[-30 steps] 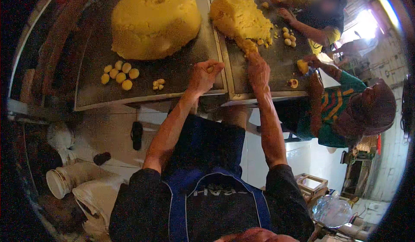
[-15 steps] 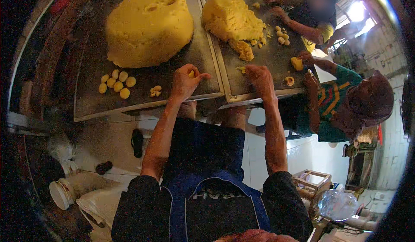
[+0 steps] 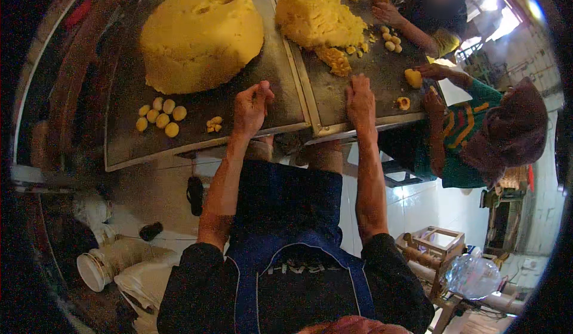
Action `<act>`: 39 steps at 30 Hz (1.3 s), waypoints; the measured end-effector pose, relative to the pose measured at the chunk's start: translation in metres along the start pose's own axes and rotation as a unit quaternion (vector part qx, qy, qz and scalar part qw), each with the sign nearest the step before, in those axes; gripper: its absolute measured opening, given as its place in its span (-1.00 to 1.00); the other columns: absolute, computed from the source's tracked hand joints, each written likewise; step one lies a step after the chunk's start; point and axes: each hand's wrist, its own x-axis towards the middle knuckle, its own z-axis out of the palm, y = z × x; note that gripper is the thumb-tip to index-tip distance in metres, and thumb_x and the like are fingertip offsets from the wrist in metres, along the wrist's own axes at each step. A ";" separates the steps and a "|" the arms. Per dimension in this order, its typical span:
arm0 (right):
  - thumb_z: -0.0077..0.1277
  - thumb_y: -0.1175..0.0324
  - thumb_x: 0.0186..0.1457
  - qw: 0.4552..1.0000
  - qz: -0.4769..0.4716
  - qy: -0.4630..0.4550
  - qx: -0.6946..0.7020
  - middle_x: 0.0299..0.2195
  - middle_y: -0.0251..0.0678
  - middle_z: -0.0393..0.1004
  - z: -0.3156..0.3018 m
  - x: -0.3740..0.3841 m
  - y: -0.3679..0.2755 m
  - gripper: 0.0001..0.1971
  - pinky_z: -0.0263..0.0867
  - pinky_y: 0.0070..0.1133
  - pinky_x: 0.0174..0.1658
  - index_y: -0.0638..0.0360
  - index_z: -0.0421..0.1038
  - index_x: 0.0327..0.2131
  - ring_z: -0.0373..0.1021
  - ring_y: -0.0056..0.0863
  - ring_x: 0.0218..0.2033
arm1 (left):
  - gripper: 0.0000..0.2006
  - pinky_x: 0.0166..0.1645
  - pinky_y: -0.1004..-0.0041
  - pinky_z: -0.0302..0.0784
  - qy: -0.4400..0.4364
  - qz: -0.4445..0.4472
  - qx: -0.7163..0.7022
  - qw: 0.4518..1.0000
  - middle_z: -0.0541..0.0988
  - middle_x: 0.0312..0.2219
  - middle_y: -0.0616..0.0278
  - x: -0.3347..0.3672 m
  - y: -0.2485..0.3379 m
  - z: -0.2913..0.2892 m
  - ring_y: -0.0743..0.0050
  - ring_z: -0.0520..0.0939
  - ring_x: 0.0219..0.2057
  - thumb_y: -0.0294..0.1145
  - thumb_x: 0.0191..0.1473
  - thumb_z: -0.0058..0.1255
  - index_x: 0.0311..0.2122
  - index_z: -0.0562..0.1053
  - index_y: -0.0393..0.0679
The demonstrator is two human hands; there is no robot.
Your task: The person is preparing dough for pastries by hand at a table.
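Note:
My left hand hovers over the near edge of the left dark tabletop. Its fingers are curled in and closed; what they hold, if anything, is hidden. On the right tabletop, my right hand lies back up with bent fingers pressed together, hiding whatever is beneath. Just beyond it sits a crumbly mound of yellow dough with a loose dough chunk at its near side. A larger, smoother yellow dough mass stands on the left tabletop. Round dough balls and small pale pieces lie left of my left hand.
Metal strips edge the tabletops where they meet. At right, a co-worker in green handles a yellow dough piece; another person's arm is farther back. More dough balls lie near them. A white bucket lies on the floor.
My right hand has reached slightly farther forward and flattened; the small yellow bits beside it no longer show. My left hand has curled more, hiding the yellow piece seen in it before.

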 end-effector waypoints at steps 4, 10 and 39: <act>-0.03 0.42 0.23 0.931 0.086 -0.242 0.260 -0.16 -0.02 0.56 -0.044 0.001 0.008 -0.74 0.28 -0.33 0.14 0.18 0.48 -0.03 0.45 -0.13 0.01 | -0.48 -0.52 0.49 0.30 -0.012 -0.056 -0.046 0.997 0.40 -0.69 0.33 -0.003 -0.007 -0.015 0.64 0.39 -0.63 0.13 0.15 0.08 -0.55 0.44 -0.19; -0.01 0.30 0.21 0.950 0.196 -0.144 0.194 -0.07 -0.14 0.55 -0.031 -0.020 0.030 -0.72 0.34 -0.28 0.05 0.07 0.48 -0.02 0.47 -0.14 -0.04 | -0.63 -0.34 0.44 0.40 0.006 0.117 0.129 0.985 0.47 -0.56 0.35 0.000 -0.007 0.000 0.53 0.46 -0.47 -0.06 0.10 0.22 -0.46 0.48 -0.19; 0.09 0.40 0.16 0.830 0.306 -0.083 0.458 -0.09 -0.11 0.57 -0.027 -0.006 -0.038 -0.75 0.42 -0.46 -0.04 0.17 0.53 -0.08 0.53 -0.25 -0.12 | -0.51 -0.58 0.56 0.28 0.121 0.001 -0.001 0.993 0.43 -0.65 0.37 -0.007 0.002 -0.026 0.70 0.40 -0.70 0.02 0.28 -0.08 -0.52 0.45 -0.20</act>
